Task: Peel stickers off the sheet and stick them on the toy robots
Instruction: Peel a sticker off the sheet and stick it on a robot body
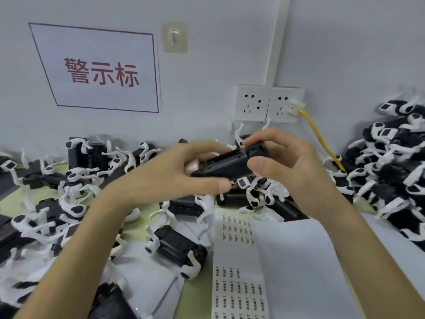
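left hand (174, 173) and right hand (287, 164), both mine, each curl fingers and thumb round one black toy robot (225, 164), held in the air above the far end of the sticker sheet (234, 272); loose robots (179, 247) heaped left, right and behind that sheet; wall sockets (253, 103) and yellow cable (319, 134) beyond it.

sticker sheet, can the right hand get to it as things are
Probably yes, once it lets go: the right hand grips the black toy robot with the left hand, but the sticker sheet lies bare just below it, nothing between.
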Tool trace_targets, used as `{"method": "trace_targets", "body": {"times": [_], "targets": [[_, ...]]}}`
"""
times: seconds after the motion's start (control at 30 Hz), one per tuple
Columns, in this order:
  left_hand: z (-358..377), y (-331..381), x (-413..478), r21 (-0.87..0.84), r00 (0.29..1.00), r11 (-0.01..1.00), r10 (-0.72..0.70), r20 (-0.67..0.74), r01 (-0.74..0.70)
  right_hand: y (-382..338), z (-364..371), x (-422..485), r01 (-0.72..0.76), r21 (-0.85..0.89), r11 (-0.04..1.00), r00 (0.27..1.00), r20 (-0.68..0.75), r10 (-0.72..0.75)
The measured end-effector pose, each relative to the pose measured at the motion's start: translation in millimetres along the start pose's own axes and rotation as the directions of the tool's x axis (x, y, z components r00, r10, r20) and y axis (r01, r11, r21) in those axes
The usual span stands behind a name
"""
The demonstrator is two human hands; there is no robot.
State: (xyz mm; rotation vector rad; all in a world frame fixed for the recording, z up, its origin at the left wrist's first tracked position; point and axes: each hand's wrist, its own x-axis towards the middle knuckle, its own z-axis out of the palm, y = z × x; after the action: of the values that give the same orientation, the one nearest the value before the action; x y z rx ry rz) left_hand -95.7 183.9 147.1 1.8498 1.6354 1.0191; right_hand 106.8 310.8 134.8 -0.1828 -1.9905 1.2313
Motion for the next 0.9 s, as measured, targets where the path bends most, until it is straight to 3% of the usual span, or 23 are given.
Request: {"method": "trace_targets", "body": {"times": [0.07, 0.13, 0.2, 0.27, 0.33, 0.4, 0.5, 0.7, 0.77, 0.83, 0.9], "targets": [[3, 1, 1, 0.058, 0.997, 0.998, -0.025, 0.073, 0.02, 0, 0, -2, 0.02, -0.094, 0.995, 0.999, 0.035, -0.017], [5, 3, 0, 0.018, 0.999, 0.999, -0.033, 0.034, 0.032, 7, 1, 5, -0.027, -0.139, 0.99, 0.999, 0.042, 0.034], [3, 2, 0, -0.036, 0.991, 0.997, -0.072, -0.109, 0.068, 14, 0, 15, -0.206, -0.025, 0.978, 0.979, -0.015, 0.205], [3, 0, 2, -0.144, 0.952, 0.985, -0.132, -0.276, 0.094, 20, -5, 13, -0.225, 0.009, 0.974, 0.973, -0.045, 0.226], [4, -4, 3, -0.434, 0.897, 0.899, -0.245, -0.367, 0.068, 31, -12, 4, -0.249, -0.173, 0.953, 0.967, 0.019, 0.256], [4, -5, 3, -0.684, 0.886, 0.729, -0.304, -0.35, -0.02, 49, -15, -4, -0.274, -0.478, 0.834, 0.903, 0.171, 0.394], [4, -6, 3, -0.759, 0.903, 0.65, -0.302, -0.306, -0.04, 72, -5, -11, -0.269, -0.663, 0.699, 0.786, 0.268, 0.557], [13, -9, 9, -0.814, 0.871, 0.579, -0.375, -0.318, -0.048, 83, 0, -13, -0.289, -0.58, 0.761, 0.823, 0.255, 0.507], [15, -12, 9, -0.787, 0.866, 0.614, -0.366, -0.342, -0.051, 75, -5, -12, -0.318, -0.488, 0.813, 0.834, 0.264, 0.485], [14, -21, 7, -0.723, 0.9, 0.69, -0.304, -0.312, -0.017, 63, -8, -10, -0.311, -0.392, 0.866, 0.864, 0.263, 0.429], [11, -33, 1, -0.669, 0.975, 0.744, -0.142, -0.171, -0.009, 50, -10, -8, -0.27, -0.328, 0.905, 0.912, 0.214, 0.349]]}}
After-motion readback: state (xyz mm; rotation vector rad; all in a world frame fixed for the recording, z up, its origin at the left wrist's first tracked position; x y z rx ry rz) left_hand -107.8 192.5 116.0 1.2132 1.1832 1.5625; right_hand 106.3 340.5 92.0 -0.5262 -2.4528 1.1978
